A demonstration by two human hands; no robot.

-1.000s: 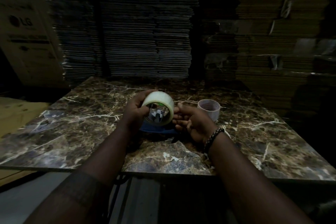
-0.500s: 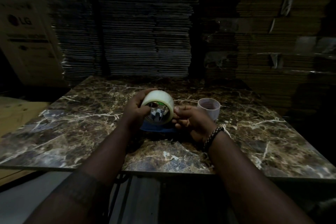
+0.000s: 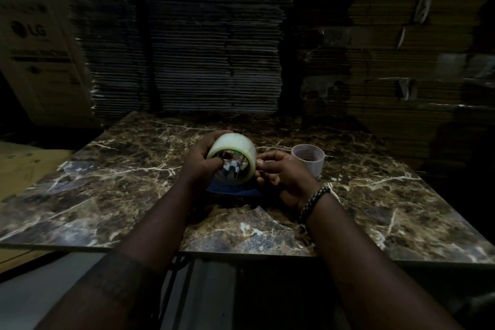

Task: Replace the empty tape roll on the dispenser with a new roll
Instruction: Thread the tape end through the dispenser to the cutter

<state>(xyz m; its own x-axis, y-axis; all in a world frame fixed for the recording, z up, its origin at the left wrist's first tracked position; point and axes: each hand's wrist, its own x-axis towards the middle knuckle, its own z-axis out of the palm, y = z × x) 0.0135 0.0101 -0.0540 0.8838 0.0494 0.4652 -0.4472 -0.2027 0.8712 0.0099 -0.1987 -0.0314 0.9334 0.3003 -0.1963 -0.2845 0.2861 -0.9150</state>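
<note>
On marble table (image 3: 107,185) | 2 hands: L (image 3: 199,162) grips new roll (image 3: 235,147), R (image 3: 284,177) pinches its edge | 1 empty core (image 3: 308,159) | 1 dispenser (image 3: 235,190)

The right hand (image 3: 284,177) closed from flat to a fingertip pinch at the new tape roll's (image 3: 232,158) edge.

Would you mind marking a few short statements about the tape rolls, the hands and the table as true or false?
1. The left hand grips the new tape roll. True.
2. The empty core lies to the left of the hands. False: it stands on the marble table to their right.
3. The right hand wears a beaded bracelet at the wrist. True.
4. The right hand rests flat on the table, far from the roll. False: its fingertips are at the roll's right edge.
</note>
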